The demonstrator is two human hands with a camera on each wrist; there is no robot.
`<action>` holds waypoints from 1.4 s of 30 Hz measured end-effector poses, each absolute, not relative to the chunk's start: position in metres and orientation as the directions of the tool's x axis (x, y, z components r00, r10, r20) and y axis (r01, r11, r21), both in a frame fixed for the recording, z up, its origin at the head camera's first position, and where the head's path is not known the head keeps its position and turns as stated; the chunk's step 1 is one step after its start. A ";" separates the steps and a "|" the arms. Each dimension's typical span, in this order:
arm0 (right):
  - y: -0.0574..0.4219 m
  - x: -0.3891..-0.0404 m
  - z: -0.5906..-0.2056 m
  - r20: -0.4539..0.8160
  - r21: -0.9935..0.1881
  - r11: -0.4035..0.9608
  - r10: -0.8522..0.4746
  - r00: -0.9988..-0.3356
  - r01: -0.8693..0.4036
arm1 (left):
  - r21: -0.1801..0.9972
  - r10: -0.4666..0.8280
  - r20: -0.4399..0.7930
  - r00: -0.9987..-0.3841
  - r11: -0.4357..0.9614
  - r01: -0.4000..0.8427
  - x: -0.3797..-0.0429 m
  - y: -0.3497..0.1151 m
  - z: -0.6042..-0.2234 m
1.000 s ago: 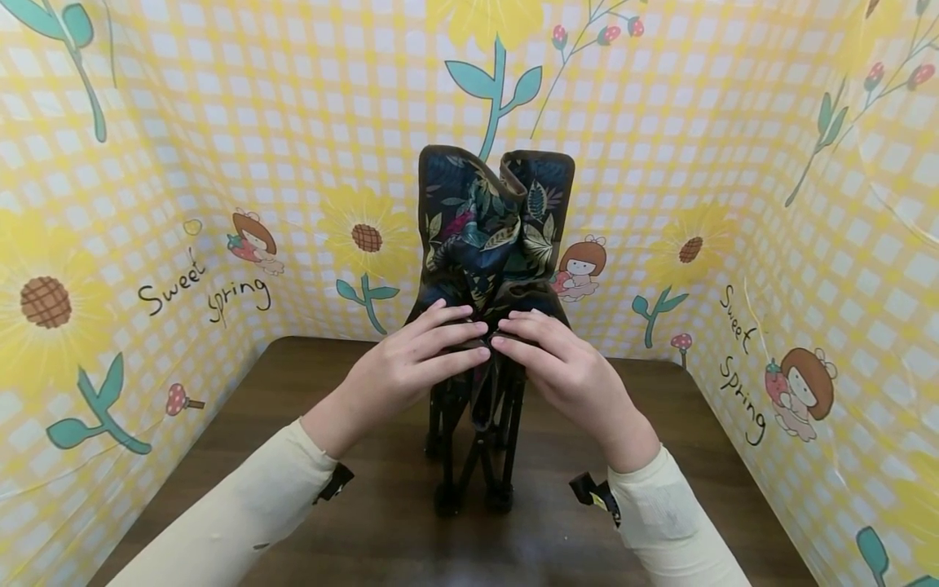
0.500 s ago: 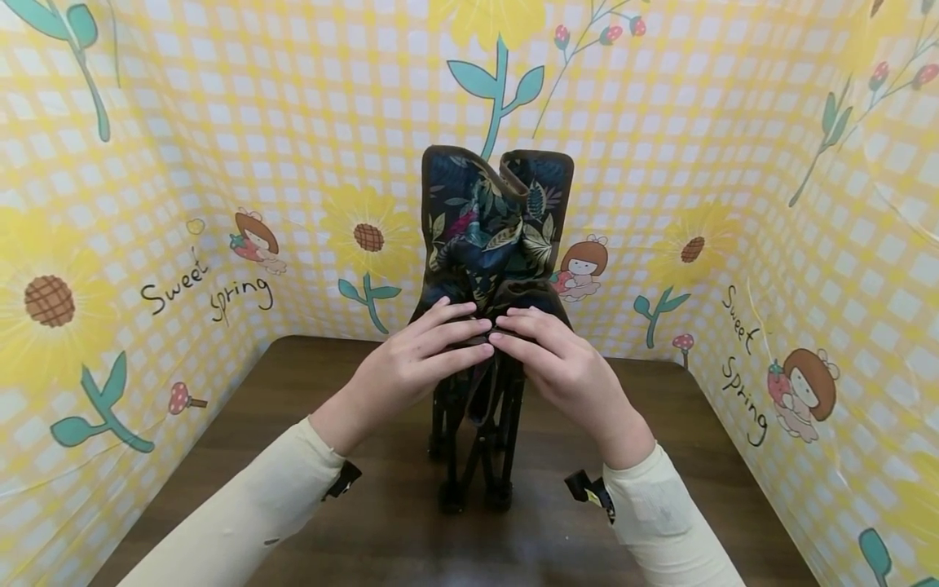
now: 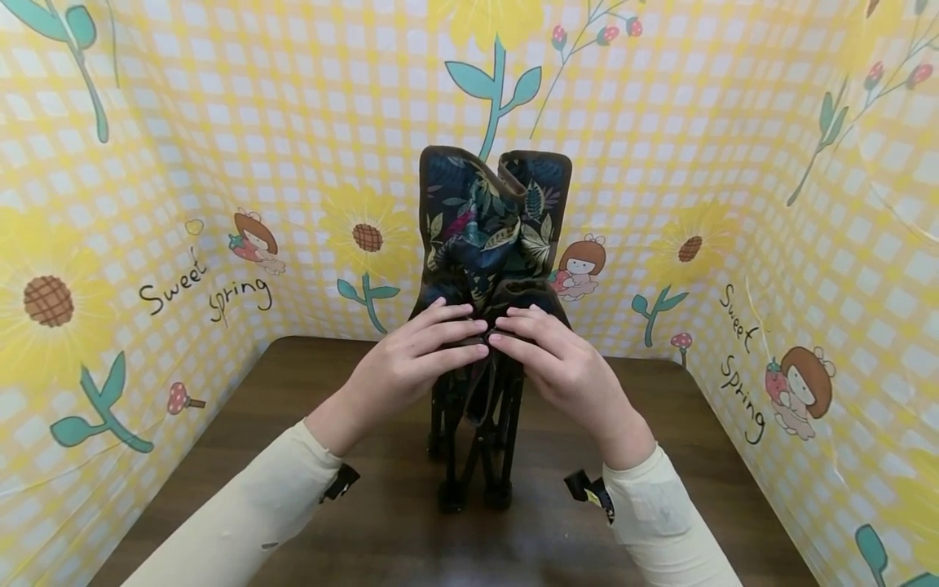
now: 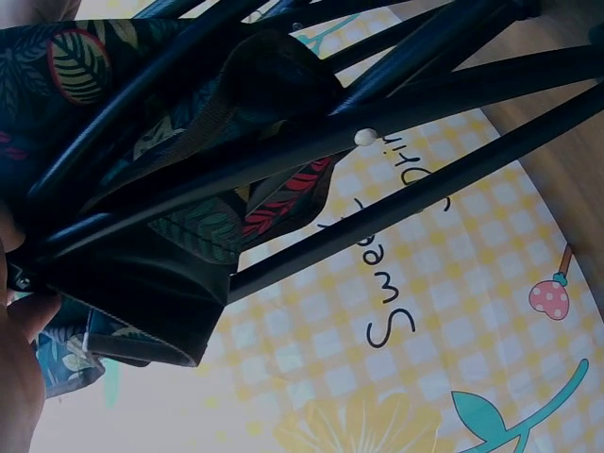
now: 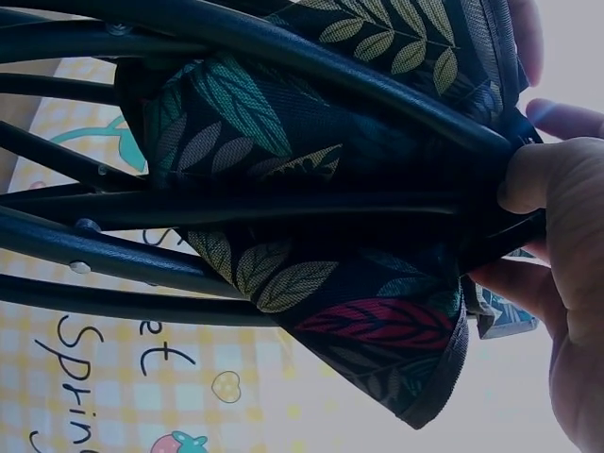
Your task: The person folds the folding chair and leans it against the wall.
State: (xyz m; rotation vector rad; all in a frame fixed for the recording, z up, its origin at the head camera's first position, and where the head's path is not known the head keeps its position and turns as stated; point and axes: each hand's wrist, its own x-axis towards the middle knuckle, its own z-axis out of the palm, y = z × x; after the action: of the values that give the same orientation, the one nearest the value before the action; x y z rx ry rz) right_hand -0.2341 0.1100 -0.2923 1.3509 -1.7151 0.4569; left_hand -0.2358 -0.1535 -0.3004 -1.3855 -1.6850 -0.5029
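Holding a folding chair (image 3: 484, 236), upright on a dark table (image 3: 381, 538) at centre of the head frame, by its near corners, with left hand (image 3: 399, 355) and right hand (image 3: 575, 367) both curled round it. Likely light, stiff in the tubes (image 4: 453, 99), floppy in the leaf-print cloth (image 5: 368, 321); probably best taken at the tube ends.

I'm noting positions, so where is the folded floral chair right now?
In the head view, the folded floral chair stands centrally on the table, held between left hand and right hand.
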 end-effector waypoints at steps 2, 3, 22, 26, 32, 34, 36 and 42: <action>0.110 -0.234 -0.293 0.804 0.233 0.345 -0.594 -0.019 -0.909 | -0.214 0.580 0.815 0.001 0.299 0.930 -0.235 -0.154 -0.300; 0.111 -0.233 -0.293 0.803 0.235 0.346 -0.596 -0.019 -0.908 | -0.219 0.582 0.813 0.003 0.300 0.928 -0.235 -0.154 -0.300; 0.120 -0.226 -0.291 0.773 0.216 0.338 -0.632 -0.051 -0.916 | -0.209 0.591 0.807 -0.007 0.296 0.932 -0.225 -0.159 -0.300; 0.122 -0.225 -0.291 0.776 0.200 0.334 -0.628 -0.059 -0.921 | -0.197 0.580 0.815 -0.015 0.301 0.933 -0.223 -0.158 -0.299; 0.123 -0.224 -0.291 0.791 0.191 0.343 -0.609 -0.063 -0.920 | -0.193 0.564 0.825 -0.015 0.307 0.932 -0.220 -0.157 -0.297; 0.123 -0.223 -0.291 0.795 0.187 0.346 -0.603 -0.065 -0.919 | -0.189 0.562 0.827 -0.018 0.307 0.933 -0.219 -0.157 -0.296; 0.123 -0.223 -0.291 0.798 0.184 0.349 -0.599 -0.068 -0.919 | -0.175 0.555 0.831 -0.027 0.309 0.935 -0.219 -0.157 -0.296; 0.124 -0.221 -0.291 0.803 0.172 0.361 -0.590 -0.082 -0.916 | -0.133 0.540 0.839 -0.068 0.325 0.936 -0.216 -0.158 -0.296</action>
State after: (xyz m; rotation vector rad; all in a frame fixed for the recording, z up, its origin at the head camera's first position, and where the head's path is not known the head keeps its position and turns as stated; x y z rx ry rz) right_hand -0.2209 0.1244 -0.2915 1.3296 -1.7776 0.4858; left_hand -0.2156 -0.1581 -0.2963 -1.3307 -1.7316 -0.5797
